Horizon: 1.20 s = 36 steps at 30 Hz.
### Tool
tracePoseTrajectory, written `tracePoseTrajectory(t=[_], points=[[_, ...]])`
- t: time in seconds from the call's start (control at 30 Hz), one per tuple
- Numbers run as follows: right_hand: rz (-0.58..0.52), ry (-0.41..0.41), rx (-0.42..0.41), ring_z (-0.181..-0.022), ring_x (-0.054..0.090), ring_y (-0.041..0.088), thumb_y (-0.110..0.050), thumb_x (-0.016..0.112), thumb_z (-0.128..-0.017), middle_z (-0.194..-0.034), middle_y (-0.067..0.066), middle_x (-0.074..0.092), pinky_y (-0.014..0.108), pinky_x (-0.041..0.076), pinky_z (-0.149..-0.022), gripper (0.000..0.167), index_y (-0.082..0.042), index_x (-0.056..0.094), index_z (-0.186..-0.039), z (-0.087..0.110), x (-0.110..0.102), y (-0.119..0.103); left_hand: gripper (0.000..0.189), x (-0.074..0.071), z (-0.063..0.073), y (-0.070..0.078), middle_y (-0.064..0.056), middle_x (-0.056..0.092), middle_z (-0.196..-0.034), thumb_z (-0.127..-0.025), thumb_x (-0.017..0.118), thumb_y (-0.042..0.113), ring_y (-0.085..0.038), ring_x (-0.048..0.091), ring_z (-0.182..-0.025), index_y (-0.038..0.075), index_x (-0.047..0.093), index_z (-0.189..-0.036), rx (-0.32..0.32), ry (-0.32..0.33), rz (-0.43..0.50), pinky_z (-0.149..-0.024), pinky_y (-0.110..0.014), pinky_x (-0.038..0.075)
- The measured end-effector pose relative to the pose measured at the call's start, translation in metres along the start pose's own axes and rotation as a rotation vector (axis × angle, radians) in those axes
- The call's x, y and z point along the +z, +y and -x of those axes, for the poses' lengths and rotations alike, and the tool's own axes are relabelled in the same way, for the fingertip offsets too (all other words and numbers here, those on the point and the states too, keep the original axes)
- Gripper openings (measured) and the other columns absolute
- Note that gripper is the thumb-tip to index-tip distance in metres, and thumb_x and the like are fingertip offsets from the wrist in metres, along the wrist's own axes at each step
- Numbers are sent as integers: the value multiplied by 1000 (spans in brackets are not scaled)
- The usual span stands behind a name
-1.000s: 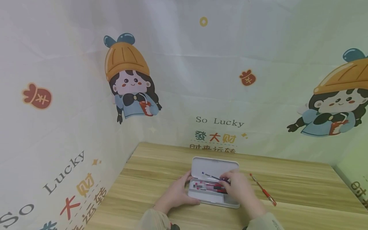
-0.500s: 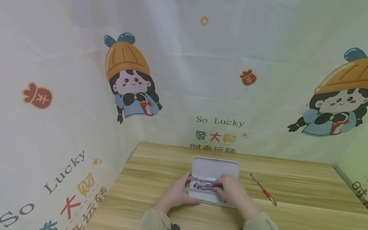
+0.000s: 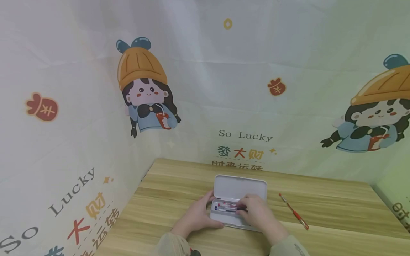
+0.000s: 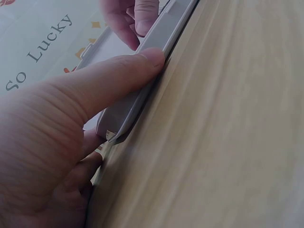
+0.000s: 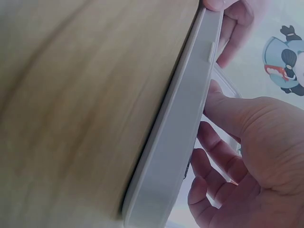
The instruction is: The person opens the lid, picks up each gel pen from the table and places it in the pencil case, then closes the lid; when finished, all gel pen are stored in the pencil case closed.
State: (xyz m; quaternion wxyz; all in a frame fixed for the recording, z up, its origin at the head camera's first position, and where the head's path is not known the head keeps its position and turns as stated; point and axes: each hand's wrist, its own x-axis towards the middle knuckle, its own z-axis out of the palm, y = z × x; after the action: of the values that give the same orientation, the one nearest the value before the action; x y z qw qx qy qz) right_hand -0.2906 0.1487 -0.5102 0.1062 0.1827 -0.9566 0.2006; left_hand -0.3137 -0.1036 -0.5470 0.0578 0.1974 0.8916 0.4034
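An open white pencil case (image 3: 237, 186) lies on the table with its lid tilted back. My left hand (image 3: 200, 215) grips the case's left end; in the left wrist view the thumb (image 4: 153, 57) presses its front wall. Several pens (image 3: 224, 207) with red and dark parts lie in the back compartment. My right hand (image 3: 260, 212) reaches into the case, with thumb and fingers pinched at the right part of the pens. In the right wrist view its fingers (image 5: 216, 142) are curled behind the case's front wall, which hides what they hold.
A red pen (image 3: 294, 212) lies slantwise on the wooden table (image 3: 339, 209), right of the case. A printed cloth backdrop (image 3: 198, 89) rises behind the table and along its left side.
My right hand has lowered a blue-ended pen from above the case into the back compartment and shifted slightly left. The pens there have moved a little. The left hand stays put.
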Motion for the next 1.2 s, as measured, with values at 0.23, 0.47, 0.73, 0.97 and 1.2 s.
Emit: tracePoseTrajectory(t=[0.23, 0.47, 0.73, 0.97, 1.2], points=[[-98, 44, 63, -97, 72, 19, -19, 90, -89, -97, -3, 75, 47, 64, -93, 10, -16, 83, -96, 7, -7, 10, 136, 1, 1, 1, 1, 63, -162, -67, 104, 47, -44, 46, -159, 12, 29, -174, 1, 3, 4, -133, -69, 33], [-107, 113, 175, -97, 73, 22, -19, 83, -96, -107, 6, 79, 48, 65, -87, 17, -11, 82, -112, 19, -22, 36, 136, 1, -1, 0, 1, 64, -161, -66, 105, 44, -45, 45, -159, 13, 28, -175, 1, 3, 20, -133, -71, 31], [-127, 131, 255, -114, 73, 41, -24, 79, -100, -126, 22, 76, 64, 62, -100, 41, -3, 74, -135, 35, -38, 64, 136, 1, -1, -1, 2, 64, -162, -67, 105, 45, -44, 44, -160, 14, 28, -175, -9, 2, 27, -134, -70, 30], [-149, 185, 338, -120, 70, 48, -23, 79, -101, -133, 29, 71, 67, 59, -105, 49, 3, 68, -141, 47, -47, 82, 137, 2, 0, 0, 1, 64, -161, -66, 105, 44, -44, 45, -160, 13, 29, -174, 0, 7, 33, -134, -70, 30], [-142, 182, 404, -127, 65, 56, -24, 75, -104, -141, 37, 66, 72, 55, -108, 54, 6, 62, -146, 57, -55, 96, 136, 2, -1, -1, 4, 65, -161, -65, 105, 46, -43, 46, -159, 16, 29, -175, 0, 11, 28, -134, -70, 31]])
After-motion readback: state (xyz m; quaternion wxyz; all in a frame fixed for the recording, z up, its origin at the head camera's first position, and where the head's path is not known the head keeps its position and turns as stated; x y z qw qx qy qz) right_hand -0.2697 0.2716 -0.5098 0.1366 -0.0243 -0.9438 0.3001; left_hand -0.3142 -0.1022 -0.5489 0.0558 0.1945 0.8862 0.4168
